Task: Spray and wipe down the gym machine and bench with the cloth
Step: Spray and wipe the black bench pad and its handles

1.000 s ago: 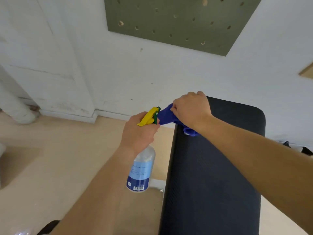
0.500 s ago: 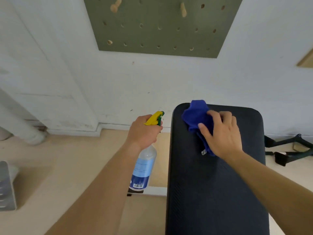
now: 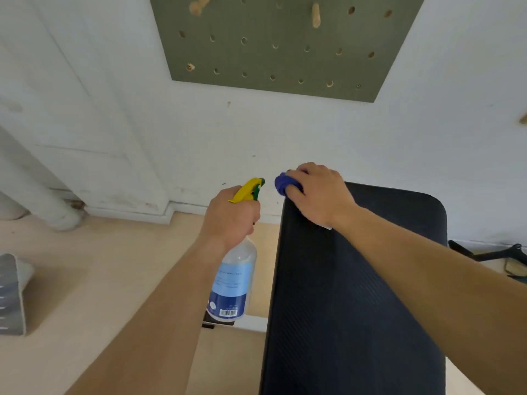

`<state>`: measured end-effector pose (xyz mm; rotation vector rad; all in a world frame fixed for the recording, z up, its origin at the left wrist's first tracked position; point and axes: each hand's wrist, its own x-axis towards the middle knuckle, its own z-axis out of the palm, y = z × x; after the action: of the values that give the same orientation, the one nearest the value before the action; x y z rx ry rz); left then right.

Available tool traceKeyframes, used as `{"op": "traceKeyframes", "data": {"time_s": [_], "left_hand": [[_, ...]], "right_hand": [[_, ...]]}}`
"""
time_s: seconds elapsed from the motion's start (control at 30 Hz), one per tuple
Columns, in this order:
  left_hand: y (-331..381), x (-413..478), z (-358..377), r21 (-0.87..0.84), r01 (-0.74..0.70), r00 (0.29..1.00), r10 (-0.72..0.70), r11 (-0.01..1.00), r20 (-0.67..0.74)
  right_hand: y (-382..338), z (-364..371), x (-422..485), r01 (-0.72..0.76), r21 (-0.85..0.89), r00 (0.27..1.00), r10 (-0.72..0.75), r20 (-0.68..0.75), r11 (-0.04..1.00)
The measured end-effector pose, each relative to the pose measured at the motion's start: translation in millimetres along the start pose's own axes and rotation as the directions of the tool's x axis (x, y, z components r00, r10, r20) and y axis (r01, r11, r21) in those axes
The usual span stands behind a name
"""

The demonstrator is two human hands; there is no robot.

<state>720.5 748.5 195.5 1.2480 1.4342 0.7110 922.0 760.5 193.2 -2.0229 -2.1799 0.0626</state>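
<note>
A black padded bench [image 3: 356,295] runs from the bottom of the view up toward the white wall. My right hand [image 3: 319,192] grips a bunched blue cloth [image 3: 283,185] at the bench's far left corner, fingers curled over it; most of the cloth is hidden under the hand. My left hand [image 3: 232,216] holds a clear spray bottle [image 3: 232,283] by its neck, just left of the bench and above the floor. The bottle has a yellow and green trigger head [image 3: 251,188] and a blue label, and its nozzle points toward the cloth.
A green pegboard [image 3: 279,44] with wooden pegs hangs on the wall above. A white pipe [image 3: 37,192] slants down at the left. A grey ribbed object [image 3: 11,297] sits on the wooden floor at the left edge. Black metal parts [image 3: 496,253] lie right of the bench.
My right hand has swept the cloth from the middle of the bench's far end back to its far left corner. The left hand and bottle have hardly moved.
</note>
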Motion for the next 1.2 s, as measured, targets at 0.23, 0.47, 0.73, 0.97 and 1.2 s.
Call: {"op": "traceKeyframes", "data": {"time_s": [0.23,0.47,0.73,0.97,1.2], "left_hand": [[10.6,-4.0,4.1,0.010,-0.106,0.992,0.106,0.994,-0.067],[21.6,-13.8,19.3,0.010,-0.092,0.992,0.093,0.996,-0.082],[44.3,-17.5,42.5,0.100,-0.159,0.985,0.165,0.982,-0.050],[70.7,-11.0,68.3,0.176,-0.137,0.987,0.119,0.975,0.110],[118.8,26.5,52.6,0.442,-0.269,0.907,0.071,0.856,0.415]], "right_hand": [[-30.9,5.2,25.3,0.295,-0.372,0.936,-0.188,0.298,0.880],[21.4,-1.9,10.2,0.068,-0.073,0.994,-0.062,0.094,0.995],[104.9,-7.7,-29.1,-0.259,-0.017,0.962,0.256,-0.099,0.966],[162.6,-17.9,-74.4,-0.431,-0.050,0.890,0.415,-0.191,0.901],[144.1,0.1,-79.8,-0.598,0.318,0.708,0.671,-0.222,0.736]]}}
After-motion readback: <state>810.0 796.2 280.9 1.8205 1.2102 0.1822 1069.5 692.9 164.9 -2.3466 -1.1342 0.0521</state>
